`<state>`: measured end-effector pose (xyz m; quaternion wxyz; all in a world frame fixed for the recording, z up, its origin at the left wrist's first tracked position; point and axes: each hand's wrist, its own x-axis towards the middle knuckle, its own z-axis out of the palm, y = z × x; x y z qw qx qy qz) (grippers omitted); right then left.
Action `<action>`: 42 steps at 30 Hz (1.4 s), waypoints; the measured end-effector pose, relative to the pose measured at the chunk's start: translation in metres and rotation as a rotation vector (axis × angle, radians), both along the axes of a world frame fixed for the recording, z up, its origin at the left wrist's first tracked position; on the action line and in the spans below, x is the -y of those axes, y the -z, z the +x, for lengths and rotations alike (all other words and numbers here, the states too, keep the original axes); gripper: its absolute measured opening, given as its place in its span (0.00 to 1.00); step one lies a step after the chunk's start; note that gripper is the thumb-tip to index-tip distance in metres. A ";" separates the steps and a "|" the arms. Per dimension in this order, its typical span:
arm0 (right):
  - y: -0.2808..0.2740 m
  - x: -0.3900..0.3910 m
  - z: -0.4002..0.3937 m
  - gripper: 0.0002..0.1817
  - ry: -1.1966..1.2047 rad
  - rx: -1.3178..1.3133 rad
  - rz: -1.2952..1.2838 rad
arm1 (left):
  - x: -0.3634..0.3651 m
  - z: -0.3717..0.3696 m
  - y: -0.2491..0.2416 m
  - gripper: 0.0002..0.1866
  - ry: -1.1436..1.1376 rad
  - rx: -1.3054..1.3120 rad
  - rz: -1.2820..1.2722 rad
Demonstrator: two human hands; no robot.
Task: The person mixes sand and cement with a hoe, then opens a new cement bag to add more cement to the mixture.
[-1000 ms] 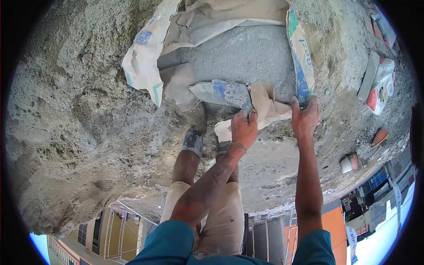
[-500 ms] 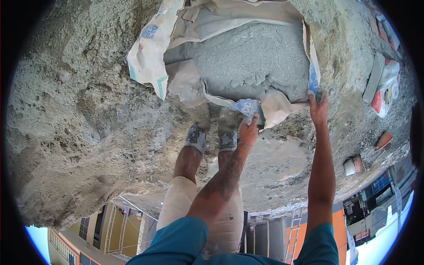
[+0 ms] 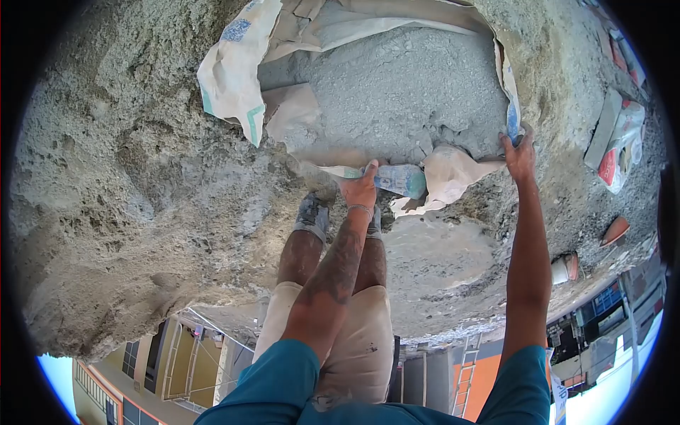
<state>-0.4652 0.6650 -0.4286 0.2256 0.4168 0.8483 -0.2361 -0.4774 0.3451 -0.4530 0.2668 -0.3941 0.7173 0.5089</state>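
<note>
A torn-open paper cement bag (image 3: 230,74) lies on the rough ground, full of grey cement powder (image 3: 404,92). My left hand (image 3: 360,190) is closed on the bag's near edge, around its middle. Over at the right near corner, my right hand (image 3: 520,157) grips the paper rim where a blue-printed side meets the near edge. Between the two hands a crumpled brown flap (image 3: 453,177) folds over the powder. Parts of the fingers are hidden behind the paper.
My feet and legs (image 3: 301,255) stand just behind the near edge. A red-and-white plastic bag (image 3: 623,149) lies right beside a grey slab (image 3: 603,127). Broken terracotta pieces (image 3: 615,230) sit farther down on the right. Buildings and a ladder (image 3: 464,375) show at the bottom.
My left hand has slid left along the near edge, and the printed paper there is now stretched flatter. My right hand has shifted slightly right, still at the corner.
</note>
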 end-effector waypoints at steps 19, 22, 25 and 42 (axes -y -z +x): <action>-0.047 0.049 -0.006 0.18 -0.320 -0.222 -0.137 | -0.008 -0.043 -0.015 0.19 0.387 -0.179 -0.275; -0.081 0.084 -0.022 0.17 -0.253 -0.046 -0.154 | -0.008 -0.043 -0.043 0.18 0.433 -0.224 -0.239; -0.091 0.117 -0.027 0.17 -0.296 -0.077 -0.122 | -0.014 -0.048 -0.050 0.19 0.450 -0.285 -0.256; -0.050 0.197 -0.041 0.18 -0.557 -0.249 -0.299 | -0.033 -0.101 -0.040 0.37 0.842 -0.099 0.081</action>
